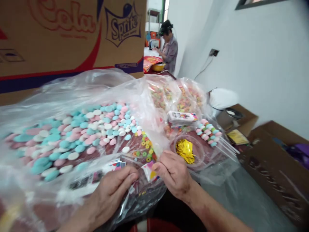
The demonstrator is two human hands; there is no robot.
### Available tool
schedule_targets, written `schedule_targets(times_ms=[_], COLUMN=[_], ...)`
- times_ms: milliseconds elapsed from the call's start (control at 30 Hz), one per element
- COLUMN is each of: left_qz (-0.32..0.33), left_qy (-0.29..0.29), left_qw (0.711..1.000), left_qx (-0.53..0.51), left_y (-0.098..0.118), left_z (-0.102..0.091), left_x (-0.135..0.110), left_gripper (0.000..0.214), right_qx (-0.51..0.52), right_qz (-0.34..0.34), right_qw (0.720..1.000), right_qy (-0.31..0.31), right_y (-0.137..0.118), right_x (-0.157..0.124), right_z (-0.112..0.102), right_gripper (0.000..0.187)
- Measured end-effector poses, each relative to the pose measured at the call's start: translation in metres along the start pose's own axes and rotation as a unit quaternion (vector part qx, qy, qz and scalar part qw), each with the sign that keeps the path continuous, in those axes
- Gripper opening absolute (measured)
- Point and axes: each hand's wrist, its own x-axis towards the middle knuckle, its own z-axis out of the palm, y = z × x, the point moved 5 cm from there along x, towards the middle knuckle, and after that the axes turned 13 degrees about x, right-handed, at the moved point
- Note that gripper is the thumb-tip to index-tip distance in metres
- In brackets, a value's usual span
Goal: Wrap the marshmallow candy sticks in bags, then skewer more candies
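While right hand pinches small printed card in head view, left hand curls just beside, fingertips together; whether gripping anything, cannot tell. Card between hands; pastel candies spread beyond left hand, gold ties beyond right.

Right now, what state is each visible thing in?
Right hand: pinching a printed card
Left hand: closed, contents unclear
Pastel candies: loose, spread out
Ring candies: loose
Candy skewers: threaded, lying together
Gold strips: bunched
Printed cards: stacked
Clear bags: filled
Brown carton: open
Sprite carton: upright
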Motion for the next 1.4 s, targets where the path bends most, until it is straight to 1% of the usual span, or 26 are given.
schedule_targets(times_ms=[33,100,133,167,200,267,300,333,400,500,567,633,700,767,800,833,867,900,967,1033,1133,1267,1333,1400], left_qz=[0.015,0.026,0.024,0.017,0.011,0.007,0.007,0.008,0.014,0.04,0.05,0.044,0.036,0.035,0.036,0.039,0.044,0.052,0.063,0.063,0.055,0.051,0.049,0.048], left_qy=[0.006,0.03,0.046,0.064,0.077,0.084,0.081,0.077,0.064,0.039,0.035,0.044,0.045,0.039,0.035,0.032,0.033,0.032,0.029,0.027,0.02,0.01,0.003,0.01], left_qw=[1.0,0.999,0.999,0.998,0.997,0.996,0.997,0.997,0.998,0.998,0.998,0.998,0.997,0.996,0.995,0.994,0.993,0.992,0.99,0.988,0.986,0.986,0.987,0.99], left_qx=[0.005,0.002,-0.002,-0.006,-0.007,-0.006,-0.006,-0.006,-0.008,-0.002,-0.005,-0.022,-0.048,-0.072,-0.082,-0.092,-0.102,-0.111,-0.126,-0.136,-0.154,-0.161,-0.154,-0.135], left_y=[0.001,0.002,0.002,0.001,0.001,0.0,0.0,-0.001,-0.002,-0.003,-0.004,-0.007,-0.01,-0.014,-0.015,-0.017,-0.019,-0.021,-0.025,-0.031,-0.039,-0.043,-0.042,-0.04], left_z=[0.001,0.002,0.003,0.003,0.003,0.004,0.005,0.006,0.006,0.006,0.005,0.001,-0.001,-0.003,-0.003,-0.004,-0.004,-0.005,-0.005,-0.004,-0.004,-0.005,-0.007,-0.01], left_x=[0.001,0.002,0.002,0.002,0.002,0.002,0.003,0.005,0.008,0.013,0.014,0.012,0.008,0.004,0.003,0.001,-0.001,-0.002,-0.005,-0.008,-0.014,-0.021,-0.021,-0.019], left_gripper=[0.029,0.027,0.028,0.029,0.03,0.031,0.03,0.03,0.028,0.022,0.019,0.018,0.021,0.023,0.024,0.023,0.022,0.021,0.019,0.019,0.021,0.022,0.022,0.021], right_qx=[-0.011,-0.071,-0.125,-0.203,-0.289,-0.342,-0.36,-0.374,-0.396,-0.419,-0.426,-0.426,-0.419,-0.393,-0.359,-0.319,-0.278,-0.249,-0.207,-0.194,-0.195,-0.211,-0.219,-0.227], right_qz=[0.0,0.025,0.058,0.086,0.11,0.132,0.138,0.142,0.146,0.143,0.137,0.129,0.118,0.101,0.09,0.046,0.012,-0.031,-0.083,-0.112,-0.133,-0.157,-0.164,-0.161], right_qw=[1.0,0.991,0.976,0.954,0.925,0.905,0.897,0.893,0.888,0.882,0.88,0.877,0.872,0.878,0.895,0.916,0.939,0.954,0.972,0.974,0.972,0.965,0.961,0.959], right_qy=[0.026,0.109,0.167,0.205,0.219,0.216,0.215,0.205,0.184,0.16,0.16,0.18,0.223,0.253,0.249,0.239,0.204,0.164,0.073,0.02,-0.004,-0.021,-0.033,-0.052], right_y=[0.001,0.011,0.019,0.027,0.036,0.057,0.067,0.076,0.093,0.107,0.108,0.1,0.086,0.068,0.059,0.048,0.038,0.027,0.011,0.002,-0.003,0.001,0.004,0.005], right_x=[-0.002,-0.01,-0.018,-0.027,-0.037,-0.054,-0.062,-0.068,-0.076,-0.081,-0.082,-0.085,-0.088,-0.087,-0.083,-0.078,-0.071,-0.063,-0.048,-0.036,-0.025,-0.023,-0.024,-0.024], right_z=[-0.015,-0.057,-0.084,-0.11,-0.134,-0.173,-0.188,-0.198,-0.207,-0.209,-0.209,-0.21,-0.209,-0.203,-0.196,-0.186,-0.174,-0.16,-0.133,-0.113,-0.097,-0.088,-0.086,-0.085], right_gripper=[0.036,0.024,0.018,0.016,0.018,0.019,0.017,0.015,0.01,0.012,0.017,0.022,0.028,0.025,0.023,0.02,0.019,0.019,0.02,0.02,0.019,0.019,0.019,0.019])
